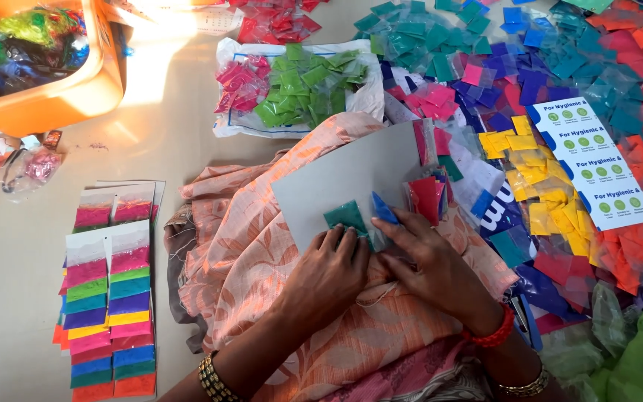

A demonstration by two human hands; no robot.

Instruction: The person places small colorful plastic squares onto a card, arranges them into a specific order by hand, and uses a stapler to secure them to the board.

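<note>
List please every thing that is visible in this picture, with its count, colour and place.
grey card: one, grey, on the lap, under both hands
teal packet: one, teal, on the card at the left fingertips
blue packet: one, blue, on the card by the right fingers
red packets: a few, red, at the card's right edge
green packets: many, green, on a white bag above the card
yellow packets: many, yellow, right of the card
finished cards: several, rows of many colours, on the floor at left
orange tub: one, orange, top left
printed sheet: one, white and blue, at right
left hand: pressing the teal packet
right hand: flat on the card
</note>
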